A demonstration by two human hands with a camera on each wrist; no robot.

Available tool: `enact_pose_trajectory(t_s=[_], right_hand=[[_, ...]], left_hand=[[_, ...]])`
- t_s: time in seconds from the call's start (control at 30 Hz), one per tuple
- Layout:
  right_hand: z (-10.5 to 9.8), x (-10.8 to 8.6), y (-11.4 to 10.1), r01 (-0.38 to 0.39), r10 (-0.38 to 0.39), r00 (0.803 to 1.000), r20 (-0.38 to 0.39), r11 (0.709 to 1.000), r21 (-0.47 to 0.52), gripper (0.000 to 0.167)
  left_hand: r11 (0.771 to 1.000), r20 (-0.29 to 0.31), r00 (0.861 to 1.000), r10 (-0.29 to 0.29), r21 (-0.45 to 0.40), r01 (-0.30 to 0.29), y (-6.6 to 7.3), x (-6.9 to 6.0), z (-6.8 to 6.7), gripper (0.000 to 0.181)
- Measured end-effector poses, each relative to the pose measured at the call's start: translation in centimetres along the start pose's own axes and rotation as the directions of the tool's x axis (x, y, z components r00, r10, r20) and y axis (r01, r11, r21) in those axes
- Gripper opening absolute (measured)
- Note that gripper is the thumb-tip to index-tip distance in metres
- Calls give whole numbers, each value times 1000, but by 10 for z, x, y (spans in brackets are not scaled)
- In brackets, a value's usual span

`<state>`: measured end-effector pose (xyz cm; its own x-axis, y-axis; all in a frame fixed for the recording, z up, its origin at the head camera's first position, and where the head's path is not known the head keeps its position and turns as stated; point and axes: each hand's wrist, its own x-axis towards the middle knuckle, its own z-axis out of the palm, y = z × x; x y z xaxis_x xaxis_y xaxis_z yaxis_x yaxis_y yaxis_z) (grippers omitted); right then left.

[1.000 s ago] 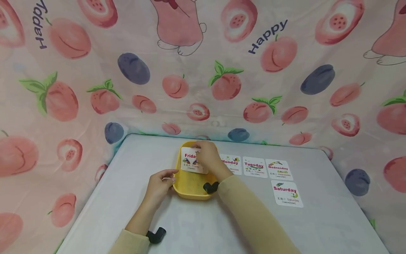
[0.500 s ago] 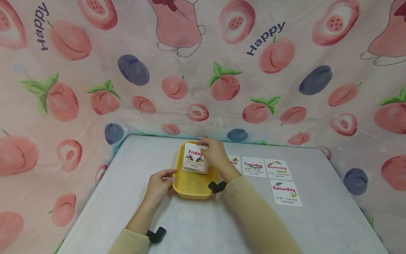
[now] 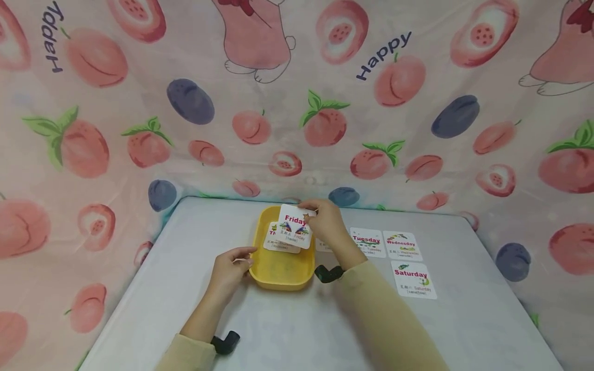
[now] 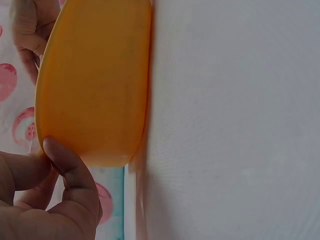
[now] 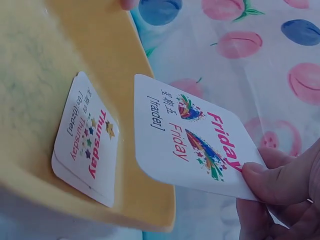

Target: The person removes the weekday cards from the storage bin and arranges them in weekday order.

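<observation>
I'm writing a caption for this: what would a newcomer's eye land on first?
Probably the yellow tray on the white table, its left rim held by the left hand. Next, the Friday card, pinched in the right hand above the Thursday card in the tray. Behind, a fruit-print cloth fills the background.

From yellow tray: open desk at 6 o'clock — passable; left hand blocks 8-9, right hand 2, Tuesday card 3, printed cloth 12.
</observation>
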<state>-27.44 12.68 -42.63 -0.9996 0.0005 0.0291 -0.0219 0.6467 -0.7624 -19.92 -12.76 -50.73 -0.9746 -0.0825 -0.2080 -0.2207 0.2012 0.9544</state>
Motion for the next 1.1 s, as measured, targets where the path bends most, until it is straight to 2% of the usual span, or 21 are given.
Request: enact_pose_trajectory(t_s=[0.33, 0.87, 1.1], right_hand=[[-22, -13, 14, 18, -18, 999, -33, 1000, -17, 38], [-54, -32, 35, -19, 15, 997, -74, 998, -59, 38], [-69, -43, 48, -41, 34, 995, -90, 995, -86, 39]], left_hand=[[1000, 5, 1000, -11, -7, 11, 0, 1, 0, 34], [1000, 7, 1000, 1, -14, -1, -1, 0, -1, 34], [1000, 8, 1000, -17, -11, 17, -3, 3, -1, 34]])
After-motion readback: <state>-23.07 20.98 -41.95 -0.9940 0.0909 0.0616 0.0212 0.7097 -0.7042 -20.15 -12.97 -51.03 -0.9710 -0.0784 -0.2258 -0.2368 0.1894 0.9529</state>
